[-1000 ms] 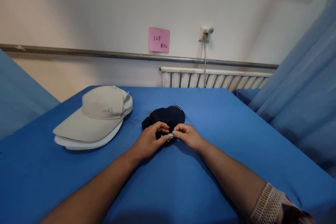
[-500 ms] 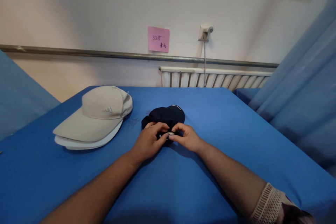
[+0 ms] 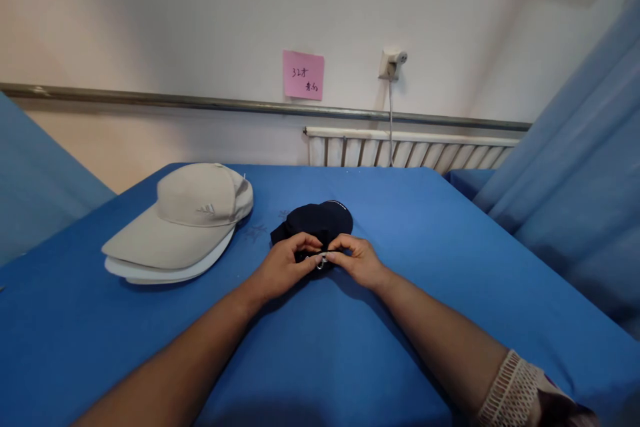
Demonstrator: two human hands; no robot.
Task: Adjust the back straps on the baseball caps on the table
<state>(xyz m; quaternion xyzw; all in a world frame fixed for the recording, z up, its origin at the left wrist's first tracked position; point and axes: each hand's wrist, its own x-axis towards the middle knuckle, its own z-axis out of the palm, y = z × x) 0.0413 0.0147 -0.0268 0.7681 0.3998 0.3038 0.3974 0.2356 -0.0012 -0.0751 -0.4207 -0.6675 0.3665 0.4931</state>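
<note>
A dark navy cap (image 3: 316, 219) lies in the middle of the blue-covered table, its brim pointing away to the right. At its near edge, my left hand (image 3: 286, 265) pinches the cap's back strap between thumb and fingers. My right hand (image 3: 361, 263) grips the same strap close by, the two thumbs almost meeting. A small metal buckle (image 3: 321, 263) shows between the thumbtips. The ends of the strap are mostly covered by my fingers.
To the left sits a stack of caps, a beige cap (image 3: 193, 213) on top with white brims (image 3: 175, 273) beneath. Behind the blue table (image 3: 320, 360) are a radiator (image 3: 360, 147), a metal rail (image 3: 200, 102) and a pink note (image 3: 303, 75). Blue curtains (image 3: 580, 147) hang at both sides.
My fingers have shifted slightly at the strap, and the metal buckle now shows more plainly below the thumbs. The cap's crown has flattened a little. The stacked caps stay put.
</note>
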